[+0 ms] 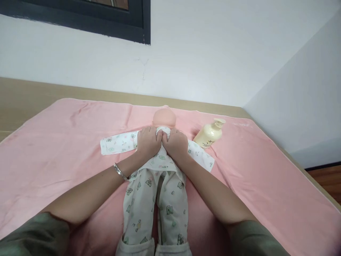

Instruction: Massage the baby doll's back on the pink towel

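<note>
A baby doll lies on its back on a pink cloth, its bald head towards the wall. It wears a white printed top with long sleeves spread to both sides, and matching trousers. My left hand and my right hand meet at the upper chest, just below the head. Both have their fingers curled closed on the top's fabric, thumbs side by side. A silver bracelet is on my left wrist. The doll's own hands do not show at the sleeve ends.
A cream pump bottle leans or lies at the right, behind the right sleeve. The cloth covers a wooden surface against a white wall. A dark frame is set in the wall at the upper left.
</note>
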`<action>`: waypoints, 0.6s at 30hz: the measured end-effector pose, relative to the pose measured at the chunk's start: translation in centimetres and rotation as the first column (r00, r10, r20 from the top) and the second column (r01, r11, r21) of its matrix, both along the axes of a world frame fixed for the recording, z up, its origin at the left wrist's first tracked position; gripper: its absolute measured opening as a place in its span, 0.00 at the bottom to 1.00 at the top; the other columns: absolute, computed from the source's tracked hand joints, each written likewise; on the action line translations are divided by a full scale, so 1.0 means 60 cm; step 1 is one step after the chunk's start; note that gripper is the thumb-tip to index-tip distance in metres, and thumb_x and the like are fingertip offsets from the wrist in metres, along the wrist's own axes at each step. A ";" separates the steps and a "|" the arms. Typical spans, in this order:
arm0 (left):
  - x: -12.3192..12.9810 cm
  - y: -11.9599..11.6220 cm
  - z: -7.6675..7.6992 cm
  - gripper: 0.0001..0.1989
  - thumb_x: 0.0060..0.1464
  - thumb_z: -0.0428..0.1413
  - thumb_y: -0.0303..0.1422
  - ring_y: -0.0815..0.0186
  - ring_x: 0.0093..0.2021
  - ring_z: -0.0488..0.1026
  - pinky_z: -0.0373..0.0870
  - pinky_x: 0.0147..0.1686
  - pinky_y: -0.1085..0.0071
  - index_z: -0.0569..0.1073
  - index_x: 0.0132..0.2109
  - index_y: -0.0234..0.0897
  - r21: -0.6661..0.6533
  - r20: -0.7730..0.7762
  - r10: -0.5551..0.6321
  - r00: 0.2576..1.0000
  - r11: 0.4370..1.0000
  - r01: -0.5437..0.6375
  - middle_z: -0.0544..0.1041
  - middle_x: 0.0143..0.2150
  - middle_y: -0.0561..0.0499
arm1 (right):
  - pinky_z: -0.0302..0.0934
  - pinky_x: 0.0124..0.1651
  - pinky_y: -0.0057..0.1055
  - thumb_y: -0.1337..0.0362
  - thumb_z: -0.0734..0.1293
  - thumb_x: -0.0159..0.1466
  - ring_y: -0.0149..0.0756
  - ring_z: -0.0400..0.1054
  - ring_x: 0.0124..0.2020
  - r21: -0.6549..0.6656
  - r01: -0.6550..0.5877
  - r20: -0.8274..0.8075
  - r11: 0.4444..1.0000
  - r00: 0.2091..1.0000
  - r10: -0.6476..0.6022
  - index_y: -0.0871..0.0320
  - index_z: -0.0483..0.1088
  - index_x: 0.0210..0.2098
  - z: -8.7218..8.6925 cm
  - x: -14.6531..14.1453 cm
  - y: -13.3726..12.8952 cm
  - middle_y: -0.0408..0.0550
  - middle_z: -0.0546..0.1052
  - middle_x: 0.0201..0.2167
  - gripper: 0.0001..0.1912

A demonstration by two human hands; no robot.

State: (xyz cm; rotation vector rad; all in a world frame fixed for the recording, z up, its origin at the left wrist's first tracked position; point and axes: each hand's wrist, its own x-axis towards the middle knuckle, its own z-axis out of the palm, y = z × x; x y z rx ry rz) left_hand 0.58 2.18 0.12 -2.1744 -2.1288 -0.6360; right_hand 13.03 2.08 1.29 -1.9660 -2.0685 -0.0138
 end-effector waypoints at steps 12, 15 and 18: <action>0.002 -0.004 -0.001 0.24 0.73 0.39 0.40 0.48 0.50 0.74 0.62 0.47 0.55 0.76 0.41 0.36 0.037 0.011 0.015 1.000 0.999 -0.015 0.80 0.44 0.38 | 0.67 0.44 0.39 0.44 0.54 0.76 0.54 0.80 0.46 -0.019 0.038 0.032 0.999 0.999 -0.038 0.62 0.74 0.49 -0.001 -0.001 0.002 0.63 0.83 0.42 0.29; 0.002 -0.004 -0.004 0.23 0.73 0.39 0.40 0.48 0.50 0.74 0.62 0.48 0.55 0.77 0.43 0.35 0.048 0.026 0.004 1.000 0.999 -0.005 0.80 0.46 0.37 | 0.67 0.45 0.39 0.44 0.55 0.76 0.54 0.80 0.46 -0.016 0.050 0.036 0.999 0.998 -0.050 0.63 0.74 0.50 -0.002 -0.002 0.001 0.63 0.83 0.41 0.29; 0.001 -0.002 -0.006 0.24 0.73 0.38 0.39 0.49 0.51 0.74 0.62 0.48 0.55 0.77 0.43 0.35 0.051 0.025 -0.008 1.000 0.999 0.007 0.80 0.46 0.37 | 0.67 0.45 0.39 0.45 0.55 0.76 0.54 0.80 0.46 -0.020 0.049 0.037 0.999 0.998 -0.049 0.62 0.74 0.50 0.001 -0.003 0.001 0.62 0.83 0.43 0.28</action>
